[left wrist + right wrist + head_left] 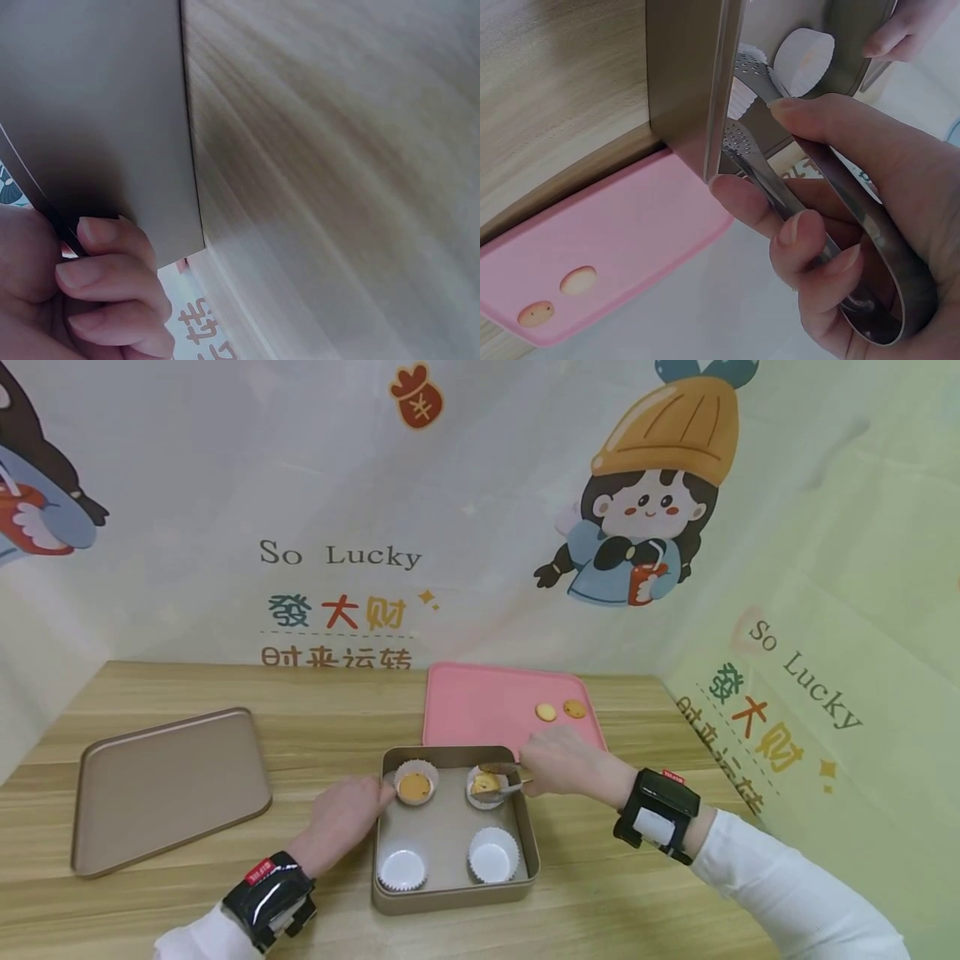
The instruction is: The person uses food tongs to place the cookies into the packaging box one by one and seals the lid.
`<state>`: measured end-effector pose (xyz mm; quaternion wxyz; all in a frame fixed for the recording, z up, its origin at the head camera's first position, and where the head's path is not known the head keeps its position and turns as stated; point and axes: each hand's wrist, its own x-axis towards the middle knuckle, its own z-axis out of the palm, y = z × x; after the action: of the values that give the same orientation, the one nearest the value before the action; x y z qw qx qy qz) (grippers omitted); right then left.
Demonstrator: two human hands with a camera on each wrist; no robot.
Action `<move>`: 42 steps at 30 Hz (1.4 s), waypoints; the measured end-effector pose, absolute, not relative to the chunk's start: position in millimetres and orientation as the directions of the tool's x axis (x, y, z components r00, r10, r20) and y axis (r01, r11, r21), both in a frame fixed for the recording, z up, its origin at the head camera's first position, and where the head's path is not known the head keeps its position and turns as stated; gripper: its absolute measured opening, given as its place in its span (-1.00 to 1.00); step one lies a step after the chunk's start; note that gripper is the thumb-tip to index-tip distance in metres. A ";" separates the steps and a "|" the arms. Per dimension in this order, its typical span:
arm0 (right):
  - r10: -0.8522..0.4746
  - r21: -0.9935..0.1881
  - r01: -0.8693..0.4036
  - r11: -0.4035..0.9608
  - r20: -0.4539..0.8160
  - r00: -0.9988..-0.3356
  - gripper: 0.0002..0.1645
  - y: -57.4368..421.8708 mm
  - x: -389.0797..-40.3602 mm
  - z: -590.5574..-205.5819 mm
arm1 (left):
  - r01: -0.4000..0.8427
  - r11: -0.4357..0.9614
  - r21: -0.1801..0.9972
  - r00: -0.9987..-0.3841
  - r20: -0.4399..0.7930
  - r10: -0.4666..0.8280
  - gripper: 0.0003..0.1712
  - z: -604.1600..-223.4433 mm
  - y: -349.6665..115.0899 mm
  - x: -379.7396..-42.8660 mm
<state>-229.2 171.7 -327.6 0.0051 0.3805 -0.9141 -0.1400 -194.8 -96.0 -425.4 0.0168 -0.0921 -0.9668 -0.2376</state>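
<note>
A deep square baking tin holds several white paper cups. My left hand grips its left wall, and in the left wrist view the fingers curl over the rim. My right hand holds metal tongs, whose perforated tips reach over the tin's right rim. Between the tips, at the back right paper cup, a cookie shows. The back left cup has a round cookie in it. At the front stand a left cup and a right cup.
Behind the tin lies a pink tray with a pale cookie and a browner cookie at its right end. A flat brown tray rests on the wooden table at left. A printed cloth hangs behind.
</note>
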 end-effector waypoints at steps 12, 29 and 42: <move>-0.678 0.106 -0.689 0.717 -0.121 -0.725 -0.68 181.9 -231.0 -294.2 | 0.264 0.872 0.412 -0.964 0.096 0.246 -0.65 -426.4 -96.3 -195.6; -0.384 -0.249 -0.368 0.896 -0.019 -0.923 -0.59 247.8 -287.1 -304.2 | 0.205 0.866 0.456 -0.979 0.097 0.181 -0.59 -426.7 -94.6 -195.4; -0.233 -0.276 -0.217 0.936 -0.028 -0.972 -0.56 268.1 -315.5 -377.9 | 0.188 0.858 0.478 -0.982 0.082 0.169 -0.59 -426.4 -94.1 -195.2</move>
<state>-315.5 268.1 -377.9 -0.0301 0.1145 -0.9835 0.1367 -195.2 -94.1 -426.4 0.0183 -0.0926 -0.9637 -0.2497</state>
